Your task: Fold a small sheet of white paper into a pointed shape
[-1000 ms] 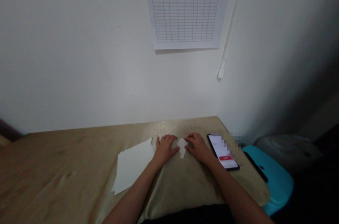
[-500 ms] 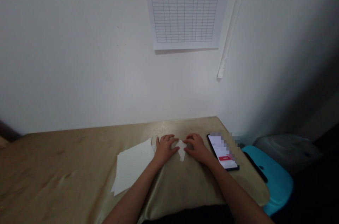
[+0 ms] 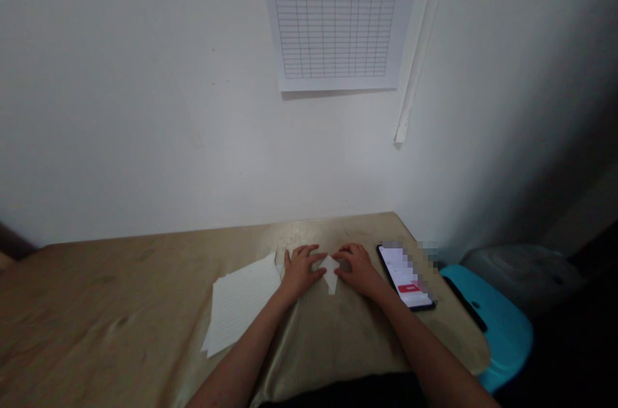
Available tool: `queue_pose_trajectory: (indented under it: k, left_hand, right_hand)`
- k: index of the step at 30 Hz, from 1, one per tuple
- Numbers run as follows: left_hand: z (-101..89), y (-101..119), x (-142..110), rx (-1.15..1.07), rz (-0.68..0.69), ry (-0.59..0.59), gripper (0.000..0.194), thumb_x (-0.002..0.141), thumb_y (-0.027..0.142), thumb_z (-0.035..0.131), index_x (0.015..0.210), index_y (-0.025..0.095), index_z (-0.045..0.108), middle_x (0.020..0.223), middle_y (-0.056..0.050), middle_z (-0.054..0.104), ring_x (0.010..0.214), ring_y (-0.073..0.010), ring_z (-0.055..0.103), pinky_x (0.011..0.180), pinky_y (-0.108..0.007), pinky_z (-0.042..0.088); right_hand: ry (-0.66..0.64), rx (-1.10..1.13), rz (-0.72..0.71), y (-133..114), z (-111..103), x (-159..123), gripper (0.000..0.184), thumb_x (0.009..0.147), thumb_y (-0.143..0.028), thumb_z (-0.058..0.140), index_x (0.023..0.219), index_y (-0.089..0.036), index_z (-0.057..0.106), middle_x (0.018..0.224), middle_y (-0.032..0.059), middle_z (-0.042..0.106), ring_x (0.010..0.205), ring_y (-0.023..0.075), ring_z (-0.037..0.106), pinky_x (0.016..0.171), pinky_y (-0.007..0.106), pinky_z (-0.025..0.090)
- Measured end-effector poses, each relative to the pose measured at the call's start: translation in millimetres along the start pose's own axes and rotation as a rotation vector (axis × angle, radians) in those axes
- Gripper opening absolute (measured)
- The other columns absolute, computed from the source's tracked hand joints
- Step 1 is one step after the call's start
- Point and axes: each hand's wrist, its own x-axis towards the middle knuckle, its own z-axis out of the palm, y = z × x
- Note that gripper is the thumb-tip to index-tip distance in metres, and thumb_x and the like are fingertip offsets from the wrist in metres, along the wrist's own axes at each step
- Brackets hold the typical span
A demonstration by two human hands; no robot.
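A small white piece of folded paper (image 3: 330, 273), kite-shaped with a narrow lower end, lies on the table between my two hands. My left hand (image 3: 303, 269) has thumb and index finger curled at its left edge. From the other side my right hand (image 3: 356, 268) grips the right edge the same way, thumb below and index finger near the top point. Left of my left hand rests a stack of lined paper sheets (image 3: 244, 305), partly covered by my left forearm.
The table (image 3: 145, 292) wears a wrinkled tan cover. A phone (image 3: 408, 286) with a lit screen lies right of my right hand. Beyond the right edge sits a turquoise stool or lid (image 3: 506, 324). On the wall hangs a printed table sheet (image 3: 338, 28).
The folded paper has turned from its creased face to a plainer one and shifted slightly. Both hands have stayed almost in place, with fingers moving a little inward along its edges.
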Motion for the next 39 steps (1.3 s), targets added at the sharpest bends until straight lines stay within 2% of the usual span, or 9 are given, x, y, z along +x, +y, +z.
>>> queue_pose_trajectory:
  k: [6, 12, 19, 25, 31, 39]
  left_hand:
    - [1.0, 0, 0, -0.052, 0.013, 0.047, 0.041, 0.085, 0.033, 0.07, 0.124, 0.044, 0.066, 0.144, 0.001, 0.057, 0.138, -0.0298, 0.041, 0.116, -0.072, 0.008]
    - [-1.3, 2, -1, -0.081, 0.021, 0.063, 0.04, 0.084, 0.03, 0.071, 0.121, 0.043, 0.068, 0.141, 0.0, 0.06, 0.137, -0.0293, 0.042, 0.116, -0.071, 0.008]
    - [-2.2, 5, -3, -0.085, 0.05, 0.106, 0.039, 0.082, 0.026, 0.073, 0.117, 0.043, 0.07, 0.136, 0.0, 0.062, 0.133, -0.0285, 0.045, 0.118, -0.067, 0.011]
    - [-3.0, 8, -5, -0.067, 0.099, 0.164, 0.033, 0.084, 0.024, 0.071, 0.113, 0.039, 0.072, 0.13, 0.0, 0.066, 0.13, -0.0268, 0.047, 0.118, -0.067, 0.005]
    - [-3.4, 5, -5, -0.008, 0.098, 0.136, 0.023, 0.084, 0.032, 0.072, 0.107, 0.037, 0.074, 0.131, -0.001, 0.066, 0.131, -0.0297, 0.045, 0.116, -0.071, 0.003]
    - [-3.5, 4, -6, 0.029, 0.095, 0.103, 0.012, 0.086, 0.036, 0.07, 0.097, 0.037, 0.076, 0.133, 0.0, 0.064, 0.132, -0.0302, 0.044, 0.113, -0.075, 0.001]
  right_hand:
    - [0.021, -0.01, -0.008, -3, -1, 0, 0.034, 0.084, -0.022, 0.069, 0.118, -0.025, 0.071, 0.122, 0.0084, 0.06, 0.121, 0.0245, 0.048, 0.112, 0.042, 0.033]
    - [0.071, -0.01, -0.015, -6, 0, 4, 0.023, 0.083, -0.018, 0.068, 0.104, -0.023, 0.073, 0.116, 0.0078, 0.063, 0.118, 0.0239, 0.052, 0.106, 0.039, 0.038]
    - [0.13, -0.002, -0.05, -6, 6, 7, 0.01, 0.083, -0.016, 0.067, 0.092, -0.021, 0.07, 0.106, 0.0065, 0.064, 0.112, 0.0234, 0.052, 0.103, 0.039, 0.038]
    - [0.137, -0.11, -0.078, -4, 5, 10, 0.006, 0.085, -0.017, 0.066, 0.09, -0.02, 0.067, 0.103, 0.0056, 0.064, 0.111, 0.0232, 0.051, 0.105, 0.04, 0.034]
    - [0.122, -0.226, -0.123, -6, 1, 9, 0.009, 0.087, -0.015, 0.061, 0.088, -0.021, 0.068, 0.1, 0.0055, 0.065, 0.108, 0.0228, 0.051, 0.108, 0.041, 0.03]
    - [0.062, -0.208, -0.167, -3, -4, 4, 0.017, 0.088, -0.014, 0.059, 0.085, -0.024, 0.072, 0.098, 0.0024, 0.068, 0.112, 0.0211, 0.052, 0.117, 0.047, 0.02]
